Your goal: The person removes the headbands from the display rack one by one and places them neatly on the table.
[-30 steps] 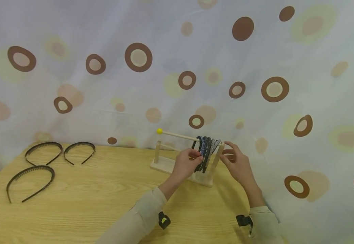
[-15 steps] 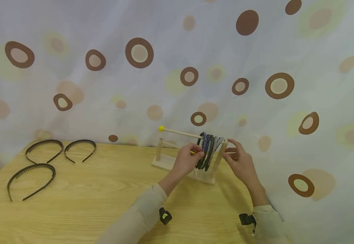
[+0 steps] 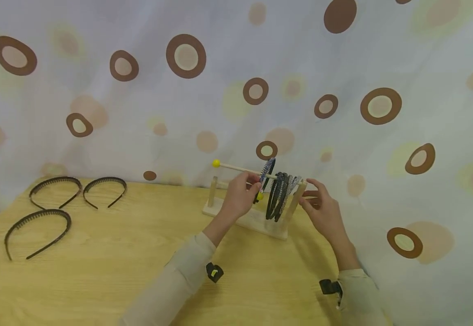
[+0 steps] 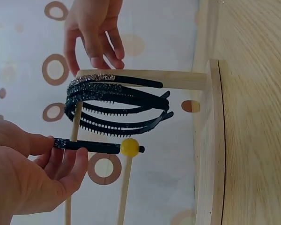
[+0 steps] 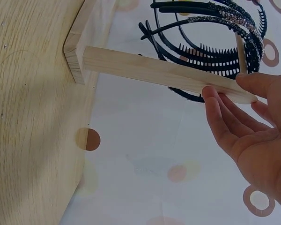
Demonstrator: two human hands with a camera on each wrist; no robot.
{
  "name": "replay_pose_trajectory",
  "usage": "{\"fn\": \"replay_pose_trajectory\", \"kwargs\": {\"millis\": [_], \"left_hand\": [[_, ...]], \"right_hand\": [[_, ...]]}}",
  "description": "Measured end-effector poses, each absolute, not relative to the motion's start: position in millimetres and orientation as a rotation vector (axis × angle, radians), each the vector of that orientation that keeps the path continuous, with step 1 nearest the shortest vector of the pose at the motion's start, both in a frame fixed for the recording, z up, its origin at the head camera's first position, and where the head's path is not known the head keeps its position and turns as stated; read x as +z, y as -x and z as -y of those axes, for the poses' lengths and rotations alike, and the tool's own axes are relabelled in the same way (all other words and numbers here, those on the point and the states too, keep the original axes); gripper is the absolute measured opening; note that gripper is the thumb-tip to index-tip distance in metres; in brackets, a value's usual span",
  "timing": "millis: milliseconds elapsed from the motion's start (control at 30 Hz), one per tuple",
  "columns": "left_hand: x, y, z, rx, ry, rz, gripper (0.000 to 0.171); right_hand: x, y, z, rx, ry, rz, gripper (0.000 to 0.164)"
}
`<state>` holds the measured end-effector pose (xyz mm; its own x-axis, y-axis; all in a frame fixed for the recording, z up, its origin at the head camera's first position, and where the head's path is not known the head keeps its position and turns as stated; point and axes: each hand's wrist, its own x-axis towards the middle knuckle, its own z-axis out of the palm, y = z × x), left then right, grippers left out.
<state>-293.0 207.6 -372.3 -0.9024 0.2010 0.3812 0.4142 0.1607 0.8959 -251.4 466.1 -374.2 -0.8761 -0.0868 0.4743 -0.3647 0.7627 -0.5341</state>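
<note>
Headband (image 4: 100, 147) pinched by left hand (image 3: 238, 195); right hand (image 3: 324, 215) grips post (image 5: 145, 68) at three o'clock on rack (image 3: 248, 222). Keep post steady, headband square to rod (image 3: 236, 168).

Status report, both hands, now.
Left hand pinches glittery dark toothed headband. Right hand touches pale wooden post. Round yellow ball caps upper pale wooden rod, possible snag.

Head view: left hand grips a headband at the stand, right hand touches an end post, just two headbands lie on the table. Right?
Count's off: the head view shows three headbands lying on the table, not two. The rest stands.
</note>
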Motion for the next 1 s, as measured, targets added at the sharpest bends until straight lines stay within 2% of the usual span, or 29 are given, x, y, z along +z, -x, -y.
{"fn": "replay_pose_trajectory", "kwargs": {"millis": [400,667,1000], "left_hand": [[-389.5,311.5,-208.4,-1.771,0.607,2.182,0.018],[-399.2,314.9,-211.5,-1.777,0.497,2.023,0.018],[-394.7,322.5,-206.4,-1.836,0.452,1.747,0.018]], "right_hand": [[-370.0,249.9,-463.5,0.902,-0.322,2.542,0.063],[-370.9,250.0,-463.9,0.9,-0.349,2.536,0.064],[-369.6,250.0,-463.7,0.879,-0.342,2.547,0.064]]}}
